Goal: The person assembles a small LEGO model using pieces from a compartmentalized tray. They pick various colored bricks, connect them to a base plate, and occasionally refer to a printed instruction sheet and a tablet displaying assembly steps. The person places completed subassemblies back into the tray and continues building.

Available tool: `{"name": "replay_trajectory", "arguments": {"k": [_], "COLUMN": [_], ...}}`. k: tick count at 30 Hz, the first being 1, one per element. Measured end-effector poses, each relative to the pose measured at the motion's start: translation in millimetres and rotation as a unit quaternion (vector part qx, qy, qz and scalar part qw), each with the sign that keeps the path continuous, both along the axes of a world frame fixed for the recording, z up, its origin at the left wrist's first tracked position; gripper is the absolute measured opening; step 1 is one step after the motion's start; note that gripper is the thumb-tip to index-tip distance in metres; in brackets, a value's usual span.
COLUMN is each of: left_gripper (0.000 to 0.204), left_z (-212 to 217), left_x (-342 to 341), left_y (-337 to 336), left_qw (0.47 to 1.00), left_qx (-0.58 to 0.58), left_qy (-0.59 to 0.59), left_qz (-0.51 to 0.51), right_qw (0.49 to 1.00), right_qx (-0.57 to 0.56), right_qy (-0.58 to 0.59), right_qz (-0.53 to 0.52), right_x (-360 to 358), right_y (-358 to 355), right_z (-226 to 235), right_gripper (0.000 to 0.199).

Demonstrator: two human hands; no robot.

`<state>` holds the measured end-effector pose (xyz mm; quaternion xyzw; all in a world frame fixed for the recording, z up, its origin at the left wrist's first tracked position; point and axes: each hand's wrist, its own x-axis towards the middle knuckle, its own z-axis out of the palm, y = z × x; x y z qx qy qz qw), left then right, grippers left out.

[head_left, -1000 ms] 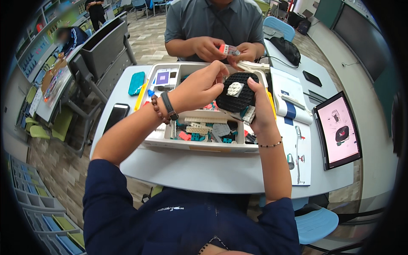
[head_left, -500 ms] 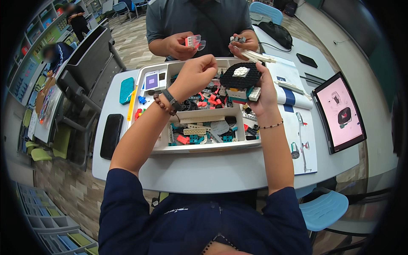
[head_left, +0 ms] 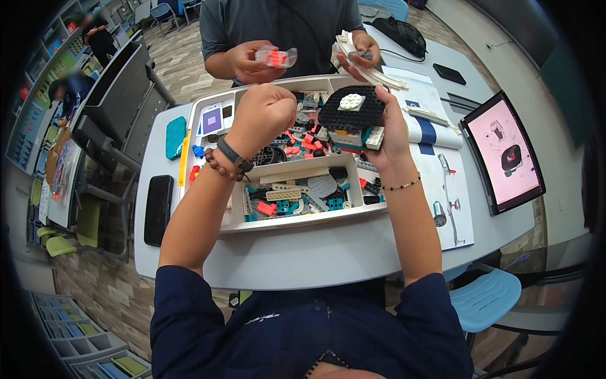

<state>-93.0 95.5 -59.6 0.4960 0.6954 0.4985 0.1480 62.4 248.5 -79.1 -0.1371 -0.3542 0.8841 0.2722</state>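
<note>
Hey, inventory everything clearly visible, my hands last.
Studded build: one, mostly black, right hand
Parts tray: one, white, on table
Loose pieces: many, mixed colours, in tray
Table: one, grey, under tray
Phones: two, black, table's left and right
Flat piece: one, teal, tray's left
Booklet: one, mostly white, tray's right
Screen: one, pink, table's right
Bag: one, black, far right
Chairs: several, blue or green, around
Other people: at least three, dark clothes, across and upper left
Left hand: one, dark sleeve, above tray
Right hand: one, dark sleeve, gripping build

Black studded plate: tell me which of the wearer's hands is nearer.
Right. The right hand holds the plate at its right side; the left hand, curled, is apart from it, to its left.
</note>
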Motion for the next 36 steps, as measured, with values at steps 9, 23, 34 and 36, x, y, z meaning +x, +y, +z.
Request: {"name": "replay_trajectory", "arguments": {"k": [9, 23, 34, 36], "left_gripper": [0.031, 0.013, 0.011, 0.011], "left_z": [30.2, 28.2, 21.1, 17.1], "left_x": [28.8, 75.0, 82.0, 80.6], "left_y": [-21.2, -98.3, -137.1, -147.9], "left_qw": [0.991, 0.969, 0.964, 0.962], "left_qx": [-0.062, -0.078, -0.083, -0.077], "left_qy": [0.116, 0.235, 0.228, 0.233], "left_qz": [-0.016, 0.002, 0.104, 0.123], "right_qw": [1.0, 1.0, 0.959, 0.93], "right_qx": [-0.002, 0.002, 0.255, 0.353], "right_qy": [0.013, 0.013, -0.123, -0.105], "right_qz": [-0.016, 0.007, 0.012, -0.001], "right_x": [0.0, -0.6, 29.1, 56.1], "right_y": [0.1, -1.9, -0.1, 0.2], "right_z": [-1.2, -1.5, 8.5, 10.3], "right_gripper": [0.04, 0.041, 0.072, 0.062]}}
